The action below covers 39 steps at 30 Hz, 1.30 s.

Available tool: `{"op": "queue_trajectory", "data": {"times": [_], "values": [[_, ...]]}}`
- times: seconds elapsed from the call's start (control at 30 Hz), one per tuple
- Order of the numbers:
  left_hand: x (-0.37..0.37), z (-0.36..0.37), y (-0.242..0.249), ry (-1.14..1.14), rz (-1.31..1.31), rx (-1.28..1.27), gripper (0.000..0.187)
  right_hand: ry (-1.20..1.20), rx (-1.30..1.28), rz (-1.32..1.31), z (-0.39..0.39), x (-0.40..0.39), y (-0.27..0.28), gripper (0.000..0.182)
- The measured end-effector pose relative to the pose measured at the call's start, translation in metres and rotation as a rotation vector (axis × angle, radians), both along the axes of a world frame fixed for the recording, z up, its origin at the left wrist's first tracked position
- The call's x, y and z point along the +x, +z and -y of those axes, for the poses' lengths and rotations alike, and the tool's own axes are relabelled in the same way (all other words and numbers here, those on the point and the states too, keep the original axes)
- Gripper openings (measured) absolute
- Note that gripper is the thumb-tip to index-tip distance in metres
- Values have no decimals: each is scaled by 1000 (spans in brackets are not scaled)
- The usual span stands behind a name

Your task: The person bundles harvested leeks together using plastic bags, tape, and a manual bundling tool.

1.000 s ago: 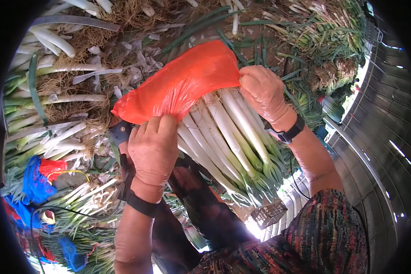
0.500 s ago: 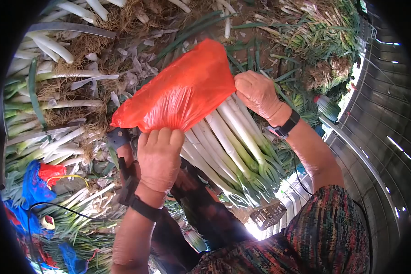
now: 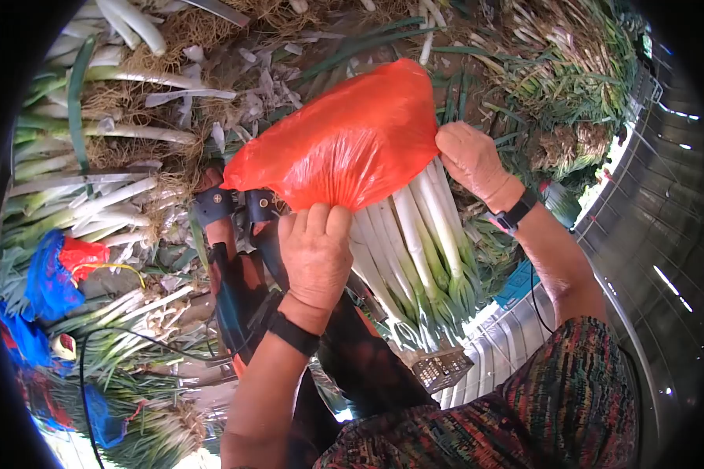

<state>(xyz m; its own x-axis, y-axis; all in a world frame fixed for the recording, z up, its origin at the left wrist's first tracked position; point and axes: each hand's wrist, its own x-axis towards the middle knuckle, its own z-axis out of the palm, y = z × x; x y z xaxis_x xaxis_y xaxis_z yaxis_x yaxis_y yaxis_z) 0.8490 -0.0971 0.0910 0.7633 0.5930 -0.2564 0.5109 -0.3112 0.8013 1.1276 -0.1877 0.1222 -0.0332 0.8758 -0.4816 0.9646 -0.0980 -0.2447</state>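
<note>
A red plastic bag [image 3: 352, 133] covers the root ends of a bundle of leeks [image 3: 422, 242], whose white stalks and green tops stick out below it. My left hand [image 3: 317, 250] is closed on the bag's lower edge, where the plastic is gathered into creases. At the bag's right corner, my right hand [image 3: 473, 160] pinches the plastic, with the fingertips partly hidden. The bag looks puffed out between both hands.
More leeks [image 3: 109, 133] lie in rows at the left, roots inward. A leafy heap [image 3: 563, 70] is at the upper right. Blue and red bags [image 3: 55, 273] lie at the far left, a crate [image 3: 442, 369] below the bundle. My sandalled feet [image 3: 215, 205] are left of centre.
The bag and both hands appear farther right in view, and the bag looks rounder. The view has shifted, bringing more of the feet into sight.
</note>
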Motion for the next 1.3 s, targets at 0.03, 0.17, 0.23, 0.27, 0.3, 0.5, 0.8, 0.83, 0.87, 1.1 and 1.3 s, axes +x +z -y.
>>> {"op": "queue_trajectory", "data": {"times": [0.03, 0.17, 0.23, 0.27, 0.3, 0.5, 0.8, 0.83, 0.87, 1.1, 1.3], "values": [[-1, 1, -3, 32, 14, 13, 18, 1, -18, 10, 0, -3, 3, 23], [-4, -6, -2, -13, 44, -22, 17, -37, 22, -20, 12, -9, 5, 21], [-5, -10, 6, -66, 94, -57, 18, -41, 79, -61, 13, -3, -1, 21], [-6, -12, 5, -92, 120, -68, 18, -12, 55, -64, 10, 2, -3, 20], [-7, -10, 2, -95, 124, -52, 18, 11, 31, -67, 5, 5, -4, 19], [-10, -4, -2, -66, 81, -80, 14, 7, -30, -2, 12, -5, 8, 17], [-10, 10, -1, -8, 64, -84, 16, -98, -63, -76, 16, 1, 6, 16], [-9, 13, 1, 34, 54, -68, 18, -114, -82, -92, 16, 1, 5, 16], [-14, 14, 0, 23, 16, -137, 25, -185, -121, -110, 13, 4, 3, 15], [-67, -5, -52, 521, -77, -1545, 21, -1281, -380, -571, -3, 10, -13, 12], [-86, 16, -164, 972, -180, -1720, 28, -1446, -621, -290, -2, 21, -57, 31]]}}
